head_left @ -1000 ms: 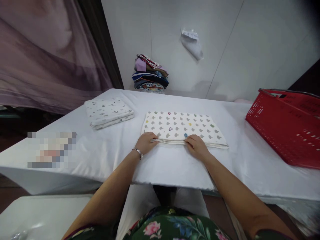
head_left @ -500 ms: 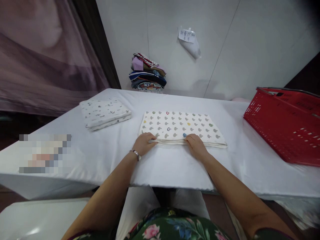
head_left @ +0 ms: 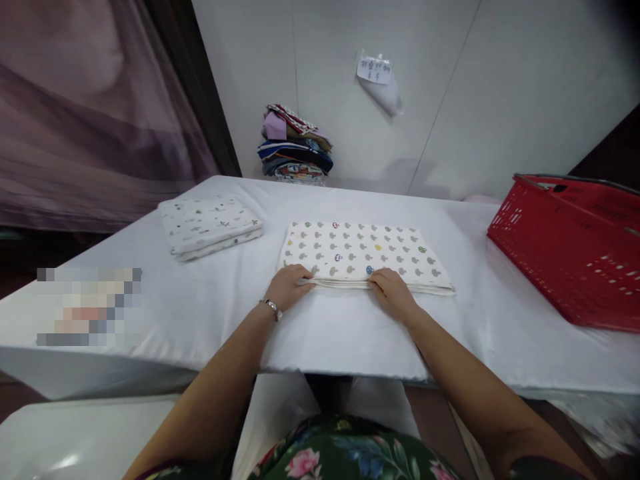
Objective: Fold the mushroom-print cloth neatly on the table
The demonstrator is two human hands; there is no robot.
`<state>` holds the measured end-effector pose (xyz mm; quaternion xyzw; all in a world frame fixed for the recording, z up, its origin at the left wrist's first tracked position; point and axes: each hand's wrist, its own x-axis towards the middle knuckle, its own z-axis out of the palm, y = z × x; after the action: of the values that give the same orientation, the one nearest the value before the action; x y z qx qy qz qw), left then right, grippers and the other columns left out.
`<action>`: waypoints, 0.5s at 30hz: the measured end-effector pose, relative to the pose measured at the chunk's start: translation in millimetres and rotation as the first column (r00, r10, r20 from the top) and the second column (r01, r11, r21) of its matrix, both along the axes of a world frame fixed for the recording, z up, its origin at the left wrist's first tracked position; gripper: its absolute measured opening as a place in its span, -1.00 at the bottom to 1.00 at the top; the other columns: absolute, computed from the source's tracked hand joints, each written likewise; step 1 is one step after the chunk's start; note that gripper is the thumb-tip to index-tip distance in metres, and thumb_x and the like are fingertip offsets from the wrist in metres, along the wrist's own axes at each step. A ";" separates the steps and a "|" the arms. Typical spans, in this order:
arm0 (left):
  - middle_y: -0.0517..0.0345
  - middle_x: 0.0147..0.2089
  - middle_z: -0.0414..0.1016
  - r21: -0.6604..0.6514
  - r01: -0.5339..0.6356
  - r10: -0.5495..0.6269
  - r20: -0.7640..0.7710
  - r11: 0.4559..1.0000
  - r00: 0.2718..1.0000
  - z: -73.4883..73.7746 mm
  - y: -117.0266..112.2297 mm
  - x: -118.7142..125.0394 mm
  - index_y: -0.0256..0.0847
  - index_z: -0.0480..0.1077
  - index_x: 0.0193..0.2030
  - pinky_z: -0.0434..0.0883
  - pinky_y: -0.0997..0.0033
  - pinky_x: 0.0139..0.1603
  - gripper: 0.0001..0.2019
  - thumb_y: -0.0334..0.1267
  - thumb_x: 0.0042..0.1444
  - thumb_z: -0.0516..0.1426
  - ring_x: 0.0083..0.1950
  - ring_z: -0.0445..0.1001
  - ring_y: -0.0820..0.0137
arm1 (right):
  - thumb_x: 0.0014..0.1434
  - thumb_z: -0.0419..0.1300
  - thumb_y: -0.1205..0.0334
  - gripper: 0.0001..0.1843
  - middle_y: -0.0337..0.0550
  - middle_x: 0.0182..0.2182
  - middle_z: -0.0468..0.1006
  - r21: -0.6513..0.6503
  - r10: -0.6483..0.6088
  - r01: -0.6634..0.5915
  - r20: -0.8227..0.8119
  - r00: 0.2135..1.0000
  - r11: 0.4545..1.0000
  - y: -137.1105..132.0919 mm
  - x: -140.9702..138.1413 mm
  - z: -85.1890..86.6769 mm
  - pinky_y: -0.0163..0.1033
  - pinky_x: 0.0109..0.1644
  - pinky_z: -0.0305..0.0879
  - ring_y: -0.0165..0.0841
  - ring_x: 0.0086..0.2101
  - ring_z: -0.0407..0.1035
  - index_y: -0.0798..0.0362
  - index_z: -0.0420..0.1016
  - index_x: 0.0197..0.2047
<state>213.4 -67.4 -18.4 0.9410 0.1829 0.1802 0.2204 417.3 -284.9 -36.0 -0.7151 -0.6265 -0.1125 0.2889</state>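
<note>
A white cloth with small mushroom prints (head_left: pixel 355 250) lies folded in layers in front of me, its long edge toward my body. My left hand (head_left: pixel 290 288) is closed on the near edge at the left, thumb below and fingers on top. Around the middle of that same edge, my right hand (head_left: pixel 393 291) pinches the layers. The fold lies flat, and its right corner extends past my right hand. Off to the left rests a second folded cloth (head_left: pixel 213 227), white with a small scattered print, touched by neither hand.
A white-covered table (head_left: pixel 345 340) bears the cloths. On its right stands a red plastic basket (head_left: pixel 565 253). A stack of folded fabrics (head_left: pixel 296 150) is beyond the far edge, by the wall. A blurred-out item (head_left: pixel 90 307) lies at the left front.
</note>
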 end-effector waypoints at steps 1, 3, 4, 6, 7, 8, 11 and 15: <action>0.18 -0.24 0.49 -0.001 -0.001 0.001 0.000 1.000 1.000 0.0 0.0 0.1 -0.12 0.44 -0.31 0.31 0.29 -0.11 -0.85 -0.16 0.03 0.11 -0.17 0.41 0.32 | 0.25 -0.01 0.29 -0.83 -0.07 -0.22 0.47 -0.002 0.004 -0.004 0.002 1.000 1.000 0.0 0.0 0.3 -0.11 -0.09 0.23 -0.27 -0.19 0.30 0.02 0.41 -0.24; 0.18 -0.24 0.49 -0.005 -0.003 0.003 -0.001 1.000 1.000 0.0 0.1 0.2 -0.13 0.44 -0.31 0.31 0.29 -0.10 -0.86 -0.16 0.02 0.12 -0.17 0.41 0.32 | 0.26 -0.01 0.28 -0.81 -0.06 -0.22 0.47 -0.012 0.013 -0.013 0.014 1.000 1.000 0.0 0.1 0.6 -0.11 -0.10 0.23 -0.26 -0.19 0.31 0.02 0.42 -0.24; 0.18 -0.23 0.49 -0.007 -0.003 0.003 -0.001 1.000 1.000 -0.1 0.2 0.3 -0.13 0.44 -0.31 0.31 0.28 -0.10 -0.86 -0.16 0.02 0.12 -0.17 0.41 0.32 | 0.26 -0.01 0.27 -0.81 -0.06 -0.22 0.47 -0.018 0.017 -0.016 0.020 1.000 1.000 0.0 0.3 0.6 -0.10 -0.11 0.24 -0.26 -0.19 0.31 0.02 0.43 -0.24; 0.18 -0.23 0.49 -0.015 0.001 -0.001 -0.003 1.000 1.000 0.0 0.3 0.3 -0.13 0.44 -0.30 0.31 0.28 -0.10 -0.85 -0.16 0.02 0.12 -0.16 0.40 0.32 | 0.26 -0.01 0.26 -0.80 -0.05 -0.22 0.47 -0.017 0.016 -0.015 0.031 0.999 1.000 0.1 0.7 0.1 -0.10 -0.12 0.24 -0.25 -0.19 0.31 0.02 0.44 -0.24; 0.17 -0.23 0.49 -0.018 0.001 -0.001 -0.003 1.000 1.000 0.0 0.3 0.3 -0.13 0.44 -0.30 0.31 0.28 -0.10 -0.85 -0.16 0.02 0.13 -0.16 0.40 0.32 | 0.26 -0.01 0.26 -0.80 -0.05 -0.21 0.47 -0.013 0.014 -0.014 0.035 0.999 1.000 0.3 0.9 -0.2 -0.10 -0.12 0.24 -0.25 -0.19 0.31 0.03 0.44 -0.23; 0.17 -0.23 0.49 -0.021 0.000 0.000 -0.002 1.000 1.000 0.1 0.3 0.3 -0.14 0.44 -0.30 0.30 0.28 -0.09 -0.85 -0.16 0.02 0.13 -0.15 0.40 0.32 | 0.26 -0.01 0.26 -0.80 -0.05 -0.21 0.48 -0.007 0.013 -0.012 0.039 0.999 1.000 0.5 0.9 -0.5 -0.10 -0.12 0.24 -0.25 -0.19 0.31 0.03 0.44 -0.23; 0.17 -0.23 0.49 -0.018 -0.004 0.004 -0.001 1.000 1.000 0.6 -0.2 0.3 -0.14 0.44 -0.31 0.30 0.28 -0.09 -0.85 -0.15 0.02 0.12 -0.16 0.40 0.32 | 0.27 -0.02 0.26 -0.80 -0.04 -0.22 0.48 0.000 0.011 -0.011 0.046 0.999 1.000 1.7 0.5 -0.6 -0.10 -0.13 0.24 -0.25 -0.19 0.31 0.03 0.44 -0.24; 0.16 -0.23 0.49 -0.013 0.000 0.000 0.002 1.000 1.000 0.8 -0.4 0.3 -0.14 0.43 -0.31 0.29 0.29 -0.09 -0.84 -0.15 0.02 0.12 -0.15 0.40 0.32 | 0.26 -0.03 0.32 -0.81 -0.05 -0.24 0.47 -0.003 -0.008 0.008 0.040 0.999 1.000 3.1 -1.5 1.0 -0.11 -0.12 0.24 -0.26 -0.19 0.31 0.04 0.40 -0.27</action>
<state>213.7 -67.7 -17.6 0.9394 0.1840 0.1801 0.2265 415.8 -281.8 -35.0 -0.7155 -0.6296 -0.1271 0.2749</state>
